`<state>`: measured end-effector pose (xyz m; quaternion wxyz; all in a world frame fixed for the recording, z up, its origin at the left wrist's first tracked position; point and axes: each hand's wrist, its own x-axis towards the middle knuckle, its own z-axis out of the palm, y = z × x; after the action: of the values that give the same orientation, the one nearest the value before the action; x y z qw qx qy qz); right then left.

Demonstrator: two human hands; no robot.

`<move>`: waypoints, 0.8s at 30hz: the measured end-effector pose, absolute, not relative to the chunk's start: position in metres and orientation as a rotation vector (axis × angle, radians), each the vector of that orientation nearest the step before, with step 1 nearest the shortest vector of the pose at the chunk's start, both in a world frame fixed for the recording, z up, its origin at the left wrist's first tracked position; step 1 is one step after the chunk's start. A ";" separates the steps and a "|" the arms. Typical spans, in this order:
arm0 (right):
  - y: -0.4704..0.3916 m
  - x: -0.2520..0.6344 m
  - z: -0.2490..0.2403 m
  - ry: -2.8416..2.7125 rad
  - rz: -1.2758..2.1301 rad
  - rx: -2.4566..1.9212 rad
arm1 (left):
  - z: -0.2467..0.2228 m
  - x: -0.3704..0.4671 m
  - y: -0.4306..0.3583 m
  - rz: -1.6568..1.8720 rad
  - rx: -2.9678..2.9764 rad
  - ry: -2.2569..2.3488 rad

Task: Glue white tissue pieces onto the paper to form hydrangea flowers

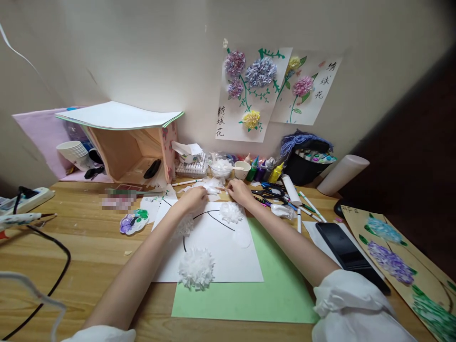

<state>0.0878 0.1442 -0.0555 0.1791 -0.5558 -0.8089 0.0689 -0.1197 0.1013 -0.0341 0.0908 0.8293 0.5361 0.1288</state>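
Observation:
Both my hands reach past the top edge of a white sheet [231, 266] with black drawn stems. My left hand [195, 199] is closed, fingertips at white tissue paper scraps [213, 184]. Close to it on the right, my right hand [239, 192] is also closed, fingers pinched among the scraps. Something thin and brownish shows between them; what either hand holds is too small to make out. Ruffled white paper flowers sit on the sheet: a large one [196, 269] low down, another [231, 212] below my right hand, and one partly hidden by my left forearm. A pale round patch [242, 239] lies nearby.
A green sheet [278, 299] lies under the white one. Behind my hands stand a bowl of tissue [221, 167], a paper cup [242, 169] and paint bottles [261, 171]. Scissors [269, 194] and markers lie right, beside a phone [338, 244]. A glue gun [24, 219] is left.

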 end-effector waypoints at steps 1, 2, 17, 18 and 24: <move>0.146 0.090 -0.055 -2.280 0.198 -1.588 | -0.033 -0.121 0.103 0.403 2.466 1.591; 0.147 0.093 -0.054 -2.270 0.205 -1.607 | -0.032 -0.123 0.104 0.438 2.468 1.591; 0.146 0.107 -0.054 -2.225 0.274 -1.628 | -0.040 -0.129 0.114 1.100 2.073 1.685; 0.145 0.107 -0.052 -2.194 0.274 -1.636 | -0.038 -0.130 0.113 1.112 2.038 1.702; 0.134 0.113 -0.036 -2.045 0.315 -1.620 | -0.030 -0.139 0.113 1.168 1.911 1.766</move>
<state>0.1135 0.1343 -0.0363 0.2541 -0.5963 -0.7526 0.1158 -0.1394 0.1127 -0.0303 0.1442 0.6631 0.6126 0.4052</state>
